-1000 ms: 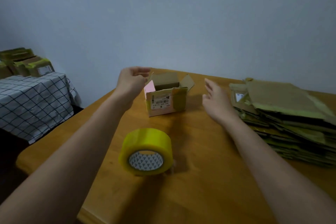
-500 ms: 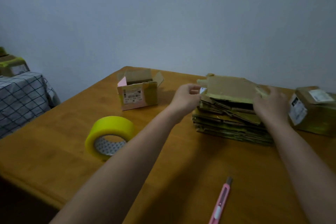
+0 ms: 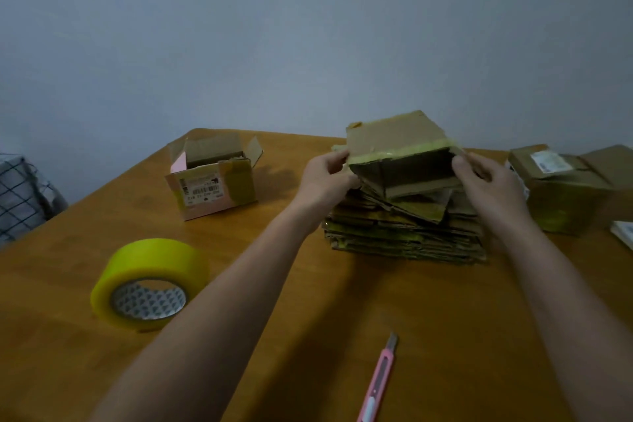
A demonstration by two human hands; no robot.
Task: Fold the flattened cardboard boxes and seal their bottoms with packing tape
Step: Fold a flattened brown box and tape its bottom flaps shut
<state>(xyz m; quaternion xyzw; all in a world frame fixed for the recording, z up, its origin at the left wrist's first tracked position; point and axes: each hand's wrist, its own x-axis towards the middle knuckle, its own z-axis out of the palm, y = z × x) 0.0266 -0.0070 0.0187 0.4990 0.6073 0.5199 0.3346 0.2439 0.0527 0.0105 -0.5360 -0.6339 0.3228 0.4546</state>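
A flattened cardboard box [image 3: 399, 140] with a yellow tape strip is tilted up off the top of a stack of flattened boxes [image 3: 404, 236]. My left hand [image 3: 325, 175] pinches its left edge and my right hand [image 3: 486, 178] grips its right edge. A roll of yellow packing tape [image 3: 150, 281] lies on the wooden table [image 3: 308, 319] at the near left. An assembled small box [image 3: 214, 178] with open top flaps and a barcode label stands at the back left.
A pink utility knife [image 3: 378, 380] lies near the table's front edge, between my arms. Taped cardboard boxes [image 3: 561, 188] sit at the right, with a white object [image 3: 623, 233] at the far right edge. A checked cloth [image 3: 20, 195] shows at far left.
Both hands left the small assembled box and went right to the stack. They now lift the top flattened box, which lay flat half a second ago. The view swung right.
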